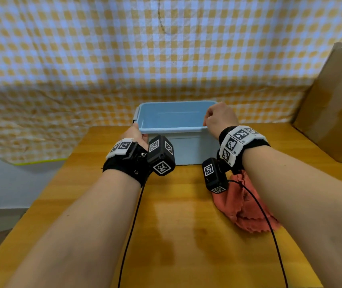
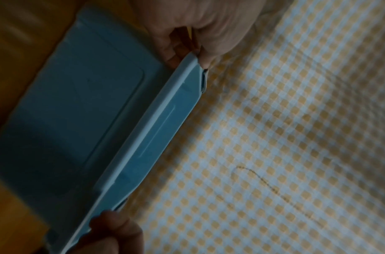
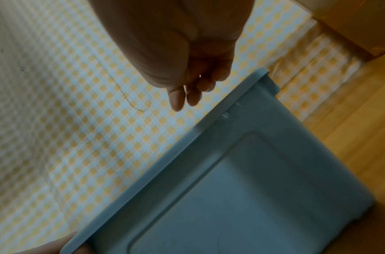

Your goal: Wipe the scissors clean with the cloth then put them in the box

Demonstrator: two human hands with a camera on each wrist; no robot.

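Left hand grips the near-left corner of the blue box. The left wrist view shows its thumb laid over the rim. Right hand sits at the box's right rim with its fingers curled. The left wrist view places it against the corner, but in the right wrist view the fingers hang just beside the rim, so whether it grips cannot be told. The box stands at the far edge of the wooden table. Only the head view shows the orange cloth, crumpled on the table under the right forearm.
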